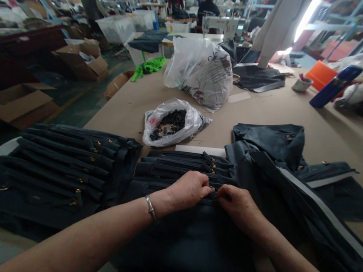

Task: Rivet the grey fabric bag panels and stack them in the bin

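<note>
Here we are, right at the centre of the frame, where two bare hands meet over the middle stack [161, 170] of dark zippered pieces. We see the left hand [190, 186], a silver-coloured bangle [152, 208] on its wrist, with fingers curled in and thumb and fingertip pinched at a small zip pull [212, 194]. Just beside it, the right hand [238, 203] comes in from the lower right, fingers bent and tips closed at that same fitting; exactly which bit each grips is too small for us to tell.

Over at centre left, we have a second pile [59, 170], its zips layered in rows with gold-coloured pulls showing. Right of centre, loose dark pieces [272, 140] lie heaped, a pale strip running down towards the right edge. Just above the middle stack we spot an open plastic bag [189, 130] of small black fittings [171, 122], and beyond it a bulky plastic bag [210, 73]. All of it sits on a brown tabletop [120, 102]. To the upper right, a blue object [336, 87] leans by an orange one [319, 75]; at upper centre, a sewing machine [223, 26] and people at work.
</note>
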The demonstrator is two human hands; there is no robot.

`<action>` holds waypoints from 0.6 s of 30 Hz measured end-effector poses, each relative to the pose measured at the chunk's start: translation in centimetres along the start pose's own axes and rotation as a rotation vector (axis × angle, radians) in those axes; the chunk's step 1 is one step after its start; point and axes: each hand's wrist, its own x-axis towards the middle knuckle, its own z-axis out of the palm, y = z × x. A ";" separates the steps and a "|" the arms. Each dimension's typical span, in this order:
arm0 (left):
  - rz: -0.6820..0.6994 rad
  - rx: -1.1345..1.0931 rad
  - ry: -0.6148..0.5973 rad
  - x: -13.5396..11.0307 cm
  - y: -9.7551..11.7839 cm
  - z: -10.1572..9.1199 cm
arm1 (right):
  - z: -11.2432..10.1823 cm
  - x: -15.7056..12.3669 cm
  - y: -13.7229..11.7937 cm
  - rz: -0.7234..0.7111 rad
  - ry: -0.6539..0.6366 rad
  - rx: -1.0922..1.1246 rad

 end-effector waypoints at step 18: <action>-0.522 -0.673 0.644 6.7 -7.8 -15.4 | 1.1 0.3 1.0 -0.014 -0.077 -0.003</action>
